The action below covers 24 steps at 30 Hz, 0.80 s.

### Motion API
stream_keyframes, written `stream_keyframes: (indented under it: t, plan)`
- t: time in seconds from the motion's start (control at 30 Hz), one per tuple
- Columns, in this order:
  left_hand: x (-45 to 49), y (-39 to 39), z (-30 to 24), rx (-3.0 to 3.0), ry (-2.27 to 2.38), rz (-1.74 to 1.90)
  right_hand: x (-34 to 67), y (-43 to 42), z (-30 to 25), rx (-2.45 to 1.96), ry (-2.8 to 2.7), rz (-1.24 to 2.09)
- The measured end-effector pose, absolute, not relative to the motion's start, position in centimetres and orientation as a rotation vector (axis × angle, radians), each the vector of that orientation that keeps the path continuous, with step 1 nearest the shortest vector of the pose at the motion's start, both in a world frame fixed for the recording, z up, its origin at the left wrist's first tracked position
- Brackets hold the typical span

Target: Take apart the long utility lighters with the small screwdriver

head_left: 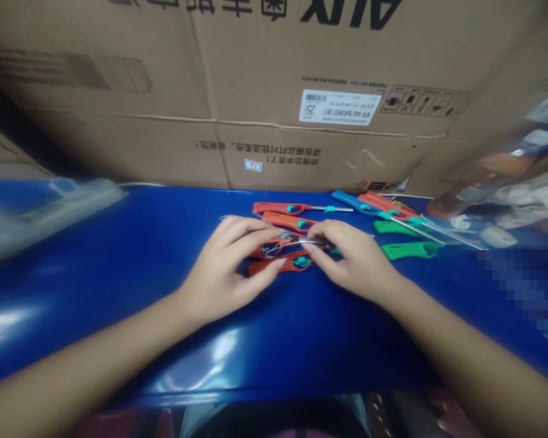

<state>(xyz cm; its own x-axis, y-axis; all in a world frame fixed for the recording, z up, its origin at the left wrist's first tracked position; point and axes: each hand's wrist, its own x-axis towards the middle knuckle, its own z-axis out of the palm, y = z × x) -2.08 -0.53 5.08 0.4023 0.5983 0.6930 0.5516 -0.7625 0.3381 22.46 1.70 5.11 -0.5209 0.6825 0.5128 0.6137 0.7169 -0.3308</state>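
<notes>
My left hand [232, 261] is closed with fingers and thumb around the orange-red handle of a long-necked gas lighter [273, 248], whose casing is open and shows thin wires. At the other end of it, my right hand [351, 255] pinches the lighter's metal tube [311, 241] between thumb and fingers. Just below lies an orange handle piece [274, 266] with a teal trigger, close to my left thumb. Beyond my fingers rest an orange lighter [278, 219] and a red lighter [278, 208] with its tube pointing right. My fingers partly hide the open lighter.
Right of my hands lie a blue lighter [351, 201], red lighters [388, 207] and green handles [408, 250] on the blue table [164, 231]. A big cardboard box [237, 91] stands behind. Blurred plastic [41, 219] sits at left, a bottle of orange liquid [479, 179] at right.
</notes>
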Motion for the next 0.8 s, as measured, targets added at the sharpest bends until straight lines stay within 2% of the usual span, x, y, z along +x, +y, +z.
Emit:
stream_keyframes:
  t: [0.8]
  plan:
    - [-2.4,-0.6,4.8,2.533,0.951,1.36,22.5,1.2,4.8,-0.855,-2.33,0.117]
